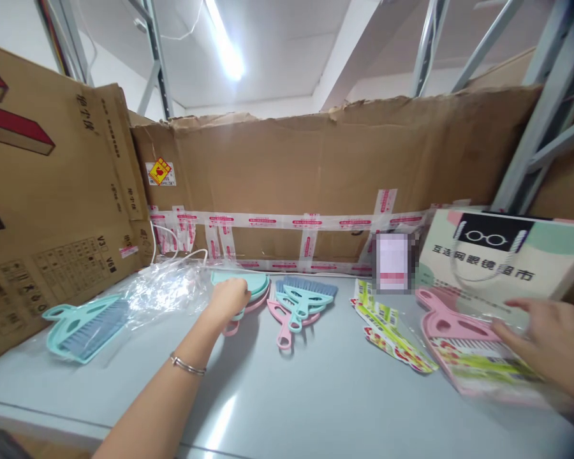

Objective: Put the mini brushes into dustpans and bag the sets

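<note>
- Left hand (230, 298) curls over the teal dustpan (257, 282) toward the table's (325, 395) back; grip hidden.
- Right hand (550, 341) spreads over the bagged pink set (452, 324), right; whether grasping, cannot tell.
- Likely light, stiff plastic, slippery bag (497, 380); handles (428, 298) offer best hold.

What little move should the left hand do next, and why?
I'd say the left hand could lift the top teal dustpan a little. It's already right at that dustpan, with a pink dustpan showing underneath. A teal-handled brush lies close by, while the right hand is over at a bagged pink set.
</note>
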